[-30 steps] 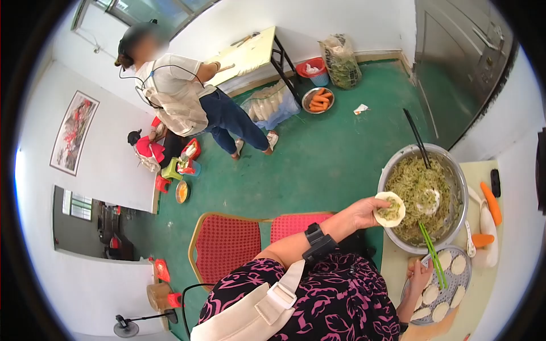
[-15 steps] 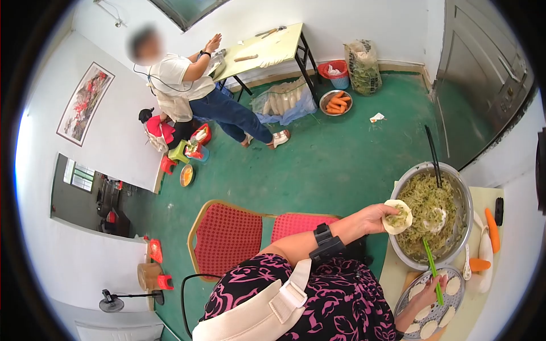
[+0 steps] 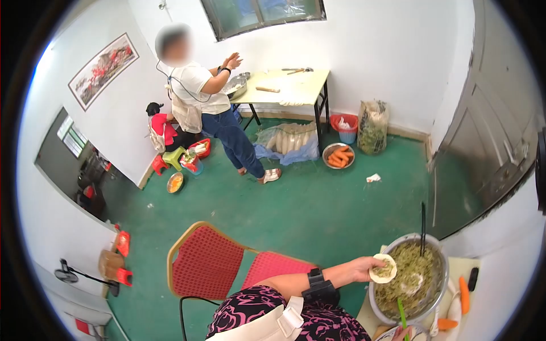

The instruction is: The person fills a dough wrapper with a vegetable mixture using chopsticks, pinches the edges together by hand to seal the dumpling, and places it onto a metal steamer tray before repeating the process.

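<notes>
A round dough wrapper with shredded green filling (image 3: 383, 269) rests in my left hand (image 3: 365, 268), held by the fingers at the left rim of a large metal bowl (image 3: 372, 287). Shredded green filling (image 3: 404, 264) lies in that bowl, with a white patch at its middle. My right hand (image 3: 401, 334), cut off by the bottom edge, is closed on green chopsticks (image 3: 402, 312), whose tips reach the filling. Dark chopsticks (image 3: 422, 227) stand in the bowl's far side. Below the bowl, part of a metal tray (image 3: 421, 331) shows.
Carrots (image 3: 464, 295), a white radish and a black object (image 3: 472, 279) lie right of the bowl. A red chair (image 3: 207, 261) stands at left. Farther off, a person (image 3: 199, 85) stands by a yellow table (image 3: 307, 85); another person (image 3: 161, 128) sits low. Carrots fill a floor bowl (image 3: 339, 156).
The view has tilted up, so the bowl and both hands appear lower. The tray and my right hand are now mostly out of frame. My left hand still holds the wrapper.
</notes>
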Tool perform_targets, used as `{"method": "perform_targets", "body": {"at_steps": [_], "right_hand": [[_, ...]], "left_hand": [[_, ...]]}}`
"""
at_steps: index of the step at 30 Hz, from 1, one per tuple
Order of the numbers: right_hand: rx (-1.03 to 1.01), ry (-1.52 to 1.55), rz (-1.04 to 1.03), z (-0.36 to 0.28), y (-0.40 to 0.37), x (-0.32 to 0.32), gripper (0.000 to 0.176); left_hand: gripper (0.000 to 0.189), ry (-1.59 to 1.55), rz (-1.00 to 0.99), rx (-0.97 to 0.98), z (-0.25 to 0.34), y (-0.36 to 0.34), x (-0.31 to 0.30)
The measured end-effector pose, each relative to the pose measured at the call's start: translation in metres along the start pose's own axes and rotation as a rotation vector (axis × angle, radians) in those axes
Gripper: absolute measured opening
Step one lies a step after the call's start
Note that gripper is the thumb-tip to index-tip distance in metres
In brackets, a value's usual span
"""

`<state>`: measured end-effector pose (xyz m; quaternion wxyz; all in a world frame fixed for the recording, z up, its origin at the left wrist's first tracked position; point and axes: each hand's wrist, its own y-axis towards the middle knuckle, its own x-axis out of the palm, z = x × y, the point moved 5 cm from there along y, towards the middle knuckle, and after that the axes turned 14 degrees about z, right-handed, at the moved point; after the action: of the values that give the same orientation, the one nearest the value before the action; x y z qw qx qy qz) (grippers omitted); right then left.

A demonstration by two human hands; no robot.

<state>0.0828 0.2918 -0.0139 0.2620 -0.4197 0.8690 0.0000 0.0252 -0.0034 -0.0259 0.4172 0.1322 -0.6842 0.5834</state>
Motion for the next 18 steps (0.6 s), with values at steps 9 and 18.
{"method": "perform_targets", "body": {"at_steps": [9, 18], "right_hand": [[-0.183, -0.268, 0.042, -0.036, -0.009, 0.008, 0.039], [-0.354, -0.224, -0.03, -0.041, -0.025, 0.008, 0.037]], "left_hand": [[0.026, 0.018, -0.061, 0.016, 0.009, -0.007, 0.016], [0.027, 0.048, -0.033, -0.005, 0.003, -0.005, 0.003]]}}
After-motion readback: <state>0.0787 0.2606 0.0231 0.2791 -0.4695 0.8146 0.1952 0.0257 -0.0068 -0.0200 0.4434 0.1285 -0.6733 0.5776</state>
